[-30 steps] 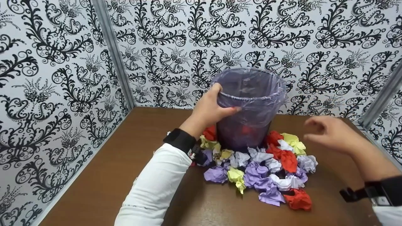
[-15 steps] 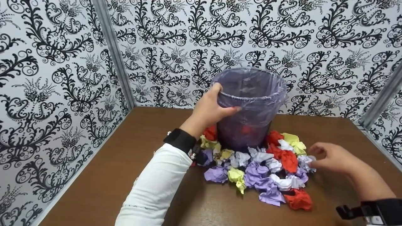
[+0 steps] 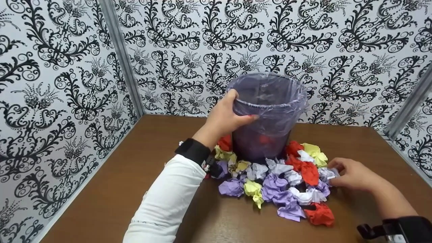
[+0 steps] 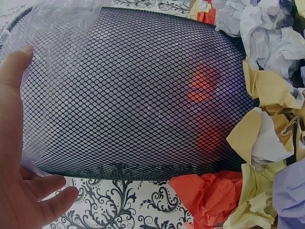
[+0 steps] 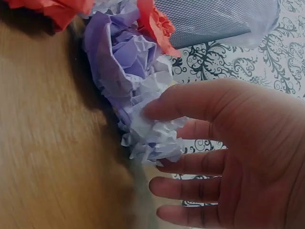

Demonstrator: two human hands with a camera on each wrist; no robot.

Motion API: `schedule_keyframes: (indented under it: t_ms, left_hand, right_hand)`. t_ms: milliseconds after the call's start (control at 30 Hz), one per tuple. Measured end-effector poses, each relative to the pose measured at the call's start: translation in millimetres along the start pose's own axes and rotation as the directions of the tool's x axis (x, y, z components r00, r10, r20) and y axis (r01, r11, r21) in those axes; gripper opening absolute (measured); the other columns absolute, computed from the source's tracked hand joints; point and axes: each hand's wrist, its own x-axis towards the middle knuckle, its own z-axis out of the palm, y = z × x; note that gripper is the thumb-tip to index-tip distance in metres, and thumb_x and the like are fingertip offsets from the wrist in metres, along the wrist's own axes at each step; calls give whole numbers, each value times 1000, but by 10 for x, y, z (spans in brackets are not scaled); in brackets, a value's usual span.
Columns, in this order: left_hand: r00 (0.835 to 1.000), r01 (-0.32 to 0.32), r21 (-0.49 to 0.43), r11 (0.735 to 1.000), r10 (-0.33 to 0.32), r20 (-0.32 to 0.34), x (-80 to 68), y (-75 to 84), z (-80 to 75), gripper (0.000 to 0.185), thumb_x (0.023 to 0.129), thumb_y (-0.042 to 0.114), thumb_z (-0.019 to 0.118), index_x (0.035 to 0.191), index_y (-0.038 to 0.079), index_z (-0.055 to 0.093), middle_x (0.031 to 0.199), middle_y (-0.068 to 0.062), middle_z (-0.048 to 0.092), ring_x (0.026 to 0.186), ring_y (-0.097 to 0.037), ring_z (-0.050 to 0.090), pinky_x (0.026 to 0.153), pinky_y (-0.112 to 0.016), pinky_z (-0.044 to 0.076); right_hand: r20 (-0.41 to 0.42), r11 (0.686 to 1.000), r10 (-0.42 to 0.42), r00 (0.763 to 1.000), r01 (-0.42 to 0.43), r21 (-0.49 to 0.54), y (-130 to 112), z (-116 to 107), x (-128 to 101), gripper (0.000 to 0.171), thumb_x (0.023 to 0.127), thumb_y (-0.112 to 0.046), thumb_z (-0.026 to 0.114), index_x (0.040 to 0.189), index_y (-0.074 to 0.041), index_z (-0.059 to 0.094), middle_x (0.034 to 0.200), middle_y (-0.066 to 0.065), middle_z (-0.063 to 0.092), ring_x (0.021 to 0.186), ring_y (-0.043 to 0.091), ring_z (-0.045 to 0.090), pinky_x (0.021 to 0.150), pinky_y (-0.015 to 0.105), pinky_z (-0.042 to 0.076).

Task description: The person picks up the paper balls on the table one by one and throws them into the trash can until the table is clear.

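Two hands busy, seen from where I stand. Left hand [image 3: 222,116] grasps the mesh bin [image 3: 248,141] at its lined rim, thumb outside. Right hand [image 3: 354,175] has thumb and fingers about a pale paper ball [image 3: 325,174], pinching it. Just past those fingertips: red ball [image 3: 309,172]; farther off, beneath the left hand: yellow-green ball [image 3: 224,153]. Right wrist band [image 3: 411,229]: label [image 3: 398,238] too small to read.
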Motion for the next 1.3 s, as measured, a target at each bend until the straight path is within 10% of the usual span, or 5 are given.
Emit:
schedule_keyframes:
  t_ms: [1300]
  left_hand:
    - [999, 37, -17, 999, -37, 6, -18, 49, -14, 83, 51, 78, 76, 110, 28, 47, 103, 11, 58, 93, -9, 59, 86, -35, 52]
  right_hand:
    - [-122, 995, -39, 992, 49, 84, 96, -204, -120, 49, 73, -9, 79, 115, -8, 55, 106, 14, 62, 90, 25, 61, 67, 26, 52]
